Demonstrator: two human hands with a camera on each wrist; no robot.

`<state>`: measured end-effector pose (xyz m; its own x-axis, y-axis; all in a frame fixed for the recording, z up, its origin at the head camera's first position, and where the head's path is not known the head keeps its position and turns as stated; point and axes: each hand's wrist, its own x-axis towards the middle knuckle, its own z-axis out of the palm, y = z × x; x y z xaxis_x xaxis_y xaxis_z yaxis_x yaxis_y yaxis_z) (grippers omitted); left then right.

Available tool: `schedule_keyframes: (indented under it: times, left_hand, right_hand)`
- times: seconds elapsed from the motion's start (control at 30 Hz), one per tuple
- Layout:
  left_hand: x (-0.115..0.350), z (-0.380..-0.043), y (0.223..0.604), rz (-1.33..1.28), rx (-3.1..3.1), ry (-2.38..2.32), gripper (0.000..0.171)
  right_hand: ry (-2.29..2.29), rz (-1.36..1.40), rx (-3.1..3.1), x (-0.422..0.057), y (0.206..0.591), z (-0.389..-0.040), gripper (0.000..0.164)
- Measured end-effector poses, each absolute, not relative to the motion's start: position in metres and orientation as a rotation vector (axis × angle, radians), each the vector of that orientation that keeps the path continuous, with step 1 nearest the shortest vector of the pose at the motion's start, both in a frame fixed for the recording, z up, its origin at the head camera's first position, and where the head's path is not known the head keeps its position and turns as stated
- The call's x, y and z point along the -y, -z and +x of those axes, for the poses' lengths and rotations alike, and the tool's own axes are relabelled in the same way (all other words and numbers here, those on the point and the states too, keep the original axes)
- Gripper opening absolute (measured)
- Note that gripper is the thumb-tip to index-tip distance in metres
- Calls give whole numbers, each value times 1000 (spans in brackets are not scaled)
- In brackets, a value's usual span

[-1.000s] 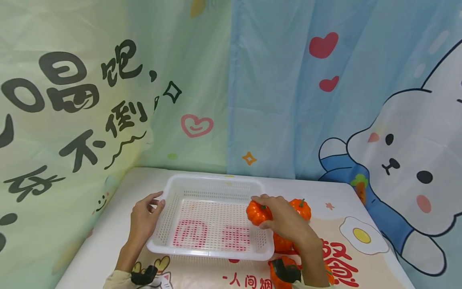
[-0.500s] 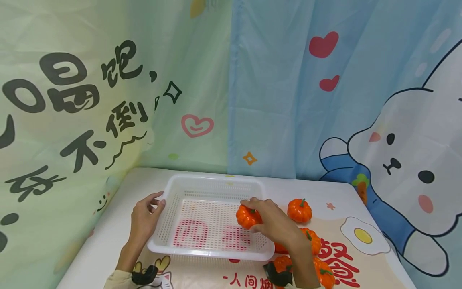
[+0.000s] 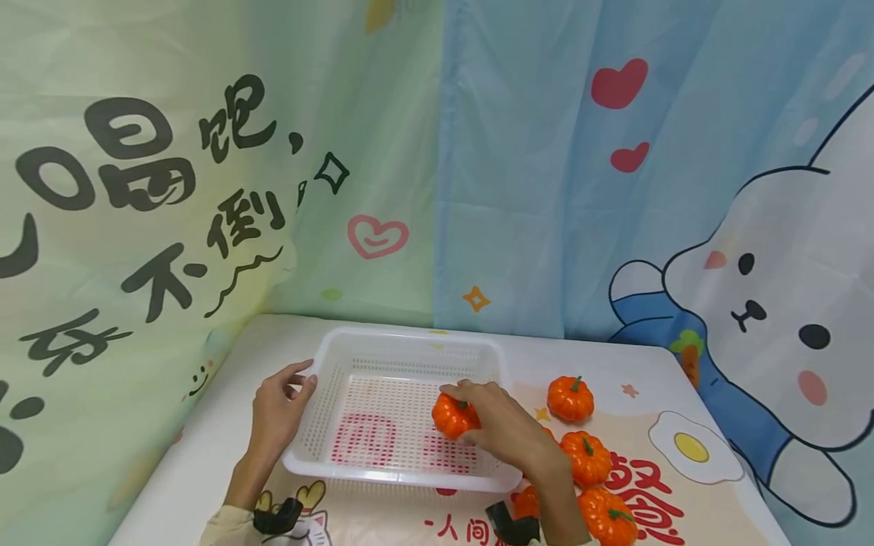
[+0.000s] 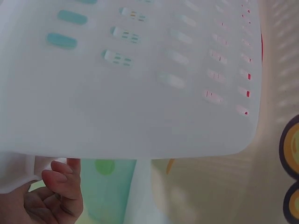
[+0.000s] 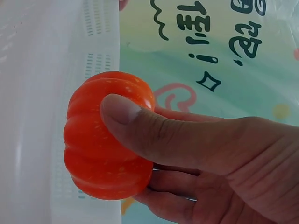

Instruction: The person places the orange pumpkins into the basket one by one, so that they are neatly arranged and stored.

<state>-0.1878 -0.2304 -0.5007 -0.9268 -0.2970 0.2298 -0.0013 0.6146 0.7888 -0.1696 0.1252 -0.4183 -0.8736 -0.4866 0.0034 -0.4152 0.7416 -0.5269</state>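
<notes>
My left hand (image 3: 278,409) holds the left rim of a white plastic basket (image 3: 403,478), thumb and index fingertip at its edge. In the left wrist view the basket's slotted wall (image 4: 117,107) fills the upper part, and curled fingers (image 4: 60,186) show below the rim. An orange toy pumpkin (image 5: 107,140) with a green stem is pinched in my right hand (image 3: 508,425), the thumb lying across its ribbed side. That hand reaches over the basket's right wall, so the pumpkin overlaps the slatted floor in the head view.
Right of the basket stand more toy pumpkins, including a far one (image 3: 570,399), a middle one (image 3: 586,458) and a near one (image 3: 609,517); others are partly hidden by the right arm. A printed cloth covers the table (image 3: 614,364), with a curtain (image 3: 505,189) behind.
My right hand has carried the pumpkin leftward from the basket's right wall to over its floor, uncovering pumpkins on the table. The left hand stays at the rim.
</notes>
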Motion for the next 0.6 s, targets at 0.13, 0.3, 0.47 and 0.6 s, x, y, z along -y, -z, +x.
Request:
schedule_keyframes:
  times: [0.13,0.3,0.47,0.6]
  left_hand:
    - [231,-188,500,240,2499,1222,35]
    - [231,-189,501,243,2499,1214,35]
    - [231,-190,502,257,2505,1216,35]
    - [231,-190,502,271,2512,1225,36]
  right_hand:
    - [795,-757,-2774,-121,421,-171,68]
    - [786,-793,-2761,-113,425,-172,71]
    - [776,-840,-2763,-106,428,-174,70]
    - [766,-870,-2768,-101,431,-173,70]
